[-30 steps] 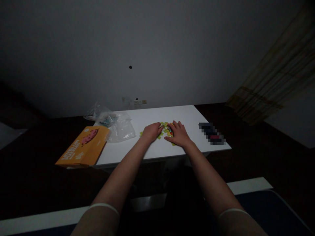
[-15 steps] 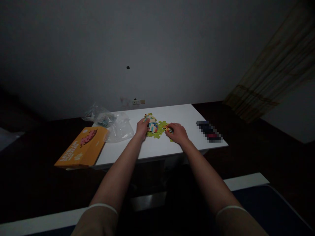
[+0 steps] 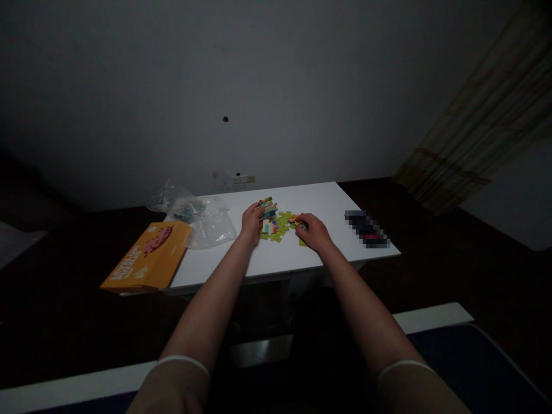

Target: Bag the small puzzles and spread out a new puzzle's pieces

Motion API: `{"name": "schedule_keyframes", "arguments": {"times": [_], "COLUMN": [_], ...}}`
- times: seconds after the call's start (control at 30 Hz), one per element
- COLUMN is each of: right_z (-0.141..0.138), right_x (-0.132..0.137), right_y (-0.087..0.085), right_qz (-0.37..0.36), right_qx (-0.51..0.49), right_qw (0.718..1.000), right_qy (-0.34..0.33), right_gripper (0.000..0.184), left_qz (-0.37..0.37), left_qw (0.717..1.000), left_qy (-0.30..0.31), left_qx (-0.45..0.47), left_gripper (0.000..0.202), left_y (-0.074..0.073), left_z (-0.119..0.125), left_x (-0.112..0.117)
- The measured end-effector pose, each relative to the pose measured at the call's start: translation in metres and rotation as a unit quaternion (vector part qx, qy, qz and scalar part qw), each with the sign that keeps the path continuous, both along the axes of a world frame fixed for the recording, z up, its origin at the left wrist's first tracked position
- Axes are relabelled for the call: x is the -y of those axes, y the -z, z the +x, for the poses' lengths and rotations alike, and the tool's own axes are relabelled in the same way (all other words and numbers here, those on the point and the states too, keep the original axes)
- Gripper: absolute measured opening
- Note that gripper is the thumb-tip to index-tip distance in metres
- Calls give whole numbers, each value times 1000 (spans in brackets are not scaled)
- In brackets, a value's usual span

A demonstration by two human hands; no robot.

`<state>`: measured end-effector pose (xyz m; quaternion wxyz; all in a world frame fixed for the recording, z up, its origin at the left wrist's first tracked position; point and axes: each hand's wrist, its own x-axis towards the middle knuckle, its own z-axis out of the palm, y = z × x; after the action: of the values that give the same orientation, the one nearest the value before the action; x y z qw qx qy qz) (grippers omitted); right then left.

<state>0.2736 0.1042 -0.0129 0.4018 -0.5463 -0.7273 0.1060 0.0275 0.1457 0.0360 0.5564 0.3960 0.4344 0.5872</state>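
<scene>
My left hand (image 3: 251,223) is closed on a bunch of colourful jigsaw puzzle pieces (image 3: 268,210), held above the table at its left-middle. Below and beside them, green puzzle pieces (image 3: 282,225) lie spread on the white tabletop. My right hand (image 3: 314,231) is bent over the right end of this green patch, thumb and fingers pinched at a small yellow-orange puzzle piece (image 3: 295,218). The fingers partly cover that piece, and whether it is lifted or rests on the pieces below I cannot tell.
An orange puzzle box (image 3: 150,256) overhangs the white table's (image 3: 224,261) front-left corner. Behind it lies a clear plastic bag (image 3: 211,224) with bluish pieces inside. A dark, pixelated object (image 3: 366,229) is near the right edge. A grey wall (image 3: 280,103) stands behind.
The pieces in my left hand have tilted so that they show more edge-on. My right hand has shifted slightly right, its fingers more curled. The view has moved a little.
</scene>
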Motion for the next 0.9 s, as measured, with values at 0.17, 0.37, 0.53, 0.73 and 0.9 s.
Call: {"name": "schedule_keyframes", "arguments": {"times": [0.17,0.37,0.53,0.73,0.9], "right_z": [0,0,-1,3,8], "right_x": [0,0,0,-2,-6], "right_y": [0,0,-1,-2,2], "right_qz": [2,3,10,19,16], "right_qx": [-12,-28,-49,-102,-163], "right_qw": [1000,1000,998,990,976], "right_qy": [-3,1,23,93,143], "right_gripper": [33,32,29,32,33], "left_qz": [0,21,41,58,71], "left_qw": [1000,1000,998,990,964], "left_qy": [6,12,-9,-62,-94], "left_qx": [5,-13,-51,-116,-239], "left_gripper": [39,37,29,28,26], "left_y": [7,15,17,21,23], "left_z": [11,30,36,22,1], "left_x": [0,3,2,-2,2]}}
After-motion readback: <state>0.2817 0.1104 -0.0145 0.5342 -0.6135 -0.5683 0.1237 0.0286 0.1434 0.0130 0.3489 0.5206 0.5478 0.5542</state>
